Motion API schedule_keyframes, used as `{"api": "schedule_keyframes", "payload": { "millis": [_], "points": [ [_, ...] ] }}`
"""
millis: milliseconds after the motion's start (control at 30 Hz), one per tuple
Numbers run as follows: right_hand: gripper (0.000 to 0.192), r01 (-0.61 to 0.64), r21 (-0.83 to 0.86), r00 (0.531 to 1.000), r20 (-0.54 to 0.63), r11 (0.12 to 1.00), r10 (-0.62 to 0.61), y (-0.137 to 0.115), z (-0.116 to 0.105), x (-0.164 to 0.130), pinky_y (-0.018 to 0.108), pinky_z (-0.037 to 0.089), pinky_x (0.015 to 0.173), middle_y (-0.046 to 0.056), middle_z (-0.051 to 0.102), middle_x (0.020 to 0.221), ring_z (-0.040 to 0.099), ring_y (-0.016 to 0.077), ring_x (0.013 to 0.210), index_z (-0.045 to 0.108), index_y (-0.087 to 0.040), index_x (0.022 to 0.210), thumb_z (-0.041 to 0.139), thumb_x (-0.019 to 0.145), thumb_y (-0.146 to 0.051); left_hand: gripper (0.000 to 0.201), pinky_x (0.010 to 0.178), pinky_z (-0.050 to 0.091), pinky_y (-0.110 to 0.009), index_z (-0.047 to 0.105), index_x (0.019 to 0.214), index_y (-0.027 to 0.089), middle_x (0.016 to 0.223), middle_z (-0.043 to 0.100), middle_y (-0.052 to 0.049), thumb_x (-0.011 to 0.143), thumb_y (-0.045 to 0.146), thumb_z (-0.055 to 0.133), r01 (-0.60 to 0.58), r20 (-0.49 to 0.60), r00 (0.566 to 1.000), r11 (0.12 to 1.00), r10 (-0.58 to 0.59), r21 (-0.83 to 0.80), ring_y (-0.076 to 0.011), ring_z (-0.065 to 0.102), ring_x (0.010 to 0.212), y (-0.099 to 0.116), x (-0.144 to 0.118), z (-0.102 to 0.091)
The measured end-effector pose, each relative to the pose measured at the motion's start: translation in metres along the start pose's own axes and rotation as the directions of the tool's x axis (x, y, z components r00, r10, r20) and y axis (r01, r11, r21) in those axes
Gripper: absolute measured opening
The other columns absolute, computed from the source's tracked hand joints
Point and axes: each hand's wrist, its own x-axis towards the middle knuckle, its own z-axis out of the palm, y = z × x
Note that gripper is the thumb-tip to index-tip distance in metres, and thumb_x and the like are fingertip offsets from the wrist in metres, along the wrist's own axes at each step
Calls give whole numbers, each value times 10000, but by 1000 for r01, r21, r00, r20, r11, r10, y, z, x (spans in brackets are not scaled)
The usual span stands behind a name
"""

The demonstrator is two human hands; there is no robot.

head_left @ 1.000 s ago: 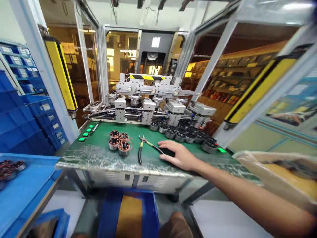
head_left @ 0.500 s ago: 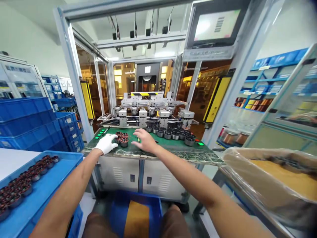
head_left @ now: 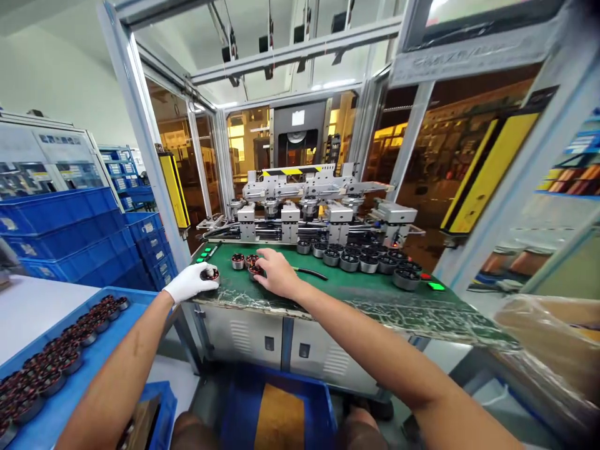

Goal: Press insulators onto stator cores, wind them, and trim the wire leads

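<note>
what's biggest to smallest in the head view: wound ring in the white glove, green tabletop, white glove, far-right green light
1. Green tabletop
2. White glove
3. Wound ring, partly hidden by the glove
4. Far-right green light

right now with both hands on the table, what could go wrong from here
The gloved left hand has a wound core near the front left corner of the green table; a loose grip could drop it. The bare right hand might knock the other wound cores at its fingertips. A sideways sweep could catch the black tool handle.
</note>
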Motion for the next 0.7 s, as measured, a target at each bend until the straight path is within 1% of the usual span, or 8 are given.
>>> {"api": "schedule_keyframes", "payload": {
  "millis": [67,133,200,267,367,467,600,700],
  "points": [
    [250,6,-17,1000,13,1000,-5,-14,1,2,499,393,1087,202,454,1427,415,311,1344,635,-108,1135,629,897,-185,337,881,522,-316,546,794,210,1190,699,-72,695,504,679,-3,-33,999,997,1,-75,-203,672,959,-6,0,9],
    [288,31,-23,996,78,999,-29,-31,6,8,398,429,1070,168,502,1393,486,246,1286,608,-130,1209,593,933,-211,342,869,527,-333,543,803,207,1142,708,-77,710,508,677,-8,-68,998,992,0,-122,-206,670,928,-8,0,17],
    [255,28,-37,985,172,999,-21,-47,13,17,322,498,945,138,617,1231,603,213,1109,636,-137,1160,604,939,-261,353,869,523,-346,549,794,206,1107,712,-71,713,518,693,-21,-92,996,988,7,-150,-214,662,927,-8,-1,21],
    [166,6,-70,965,261,998,13,-56,18,26,294,514,826,115,681,1047,654,209,954,684,-135,1019,592,937,-246,351,878,516,-349,555,779,206,1109,711,-64,713,514,709,-34,-100,995,985,17,-168,-217,657,940,-7,-2,21],
    [167,18,-107,930,366,994,23,-59,16,34,271,488,754,92,702,924,667,210,887,712,-157,902,554,931,-201,323,898,505,-343,571,768,205,1106,711,-52,722,490,718,-47,-92,995,982,30,-184,-216,653,961,-6,-3,20],
    [186,69,-117,901,434,991,-11,-57,7,35,255,455,708,73,704,948,665,211,907,717,-194,977,543,916,-183,318,923,496,-341,586,775,204,1116,709,-50,723,485,725,-43,-94,995,979,24,-197,-220,650,990,-6,-3,21],
    [198,119,-144,879,475,982,-37,-57,0,37,263,399,632,99,679,1023,653,225,897,719,-159,945,527,895,-153,321,914,497,-330,588,781,205,1120,711,-51,724,488,729,-33,-105,994,978,12,-205,-215,653,984,-6,-2,24],
    [206,147,-154,876,480,977,-56,-58,-1,38,257,348,599,104,670,989,641,201,855,717,-140,940,526,867,-116,304,914,491,-325,584,764,205,1106,713,-43,727,470,728,-32,-106,994,981,11,-191,-210,652,976,-4,-2,24]
  ]
}}
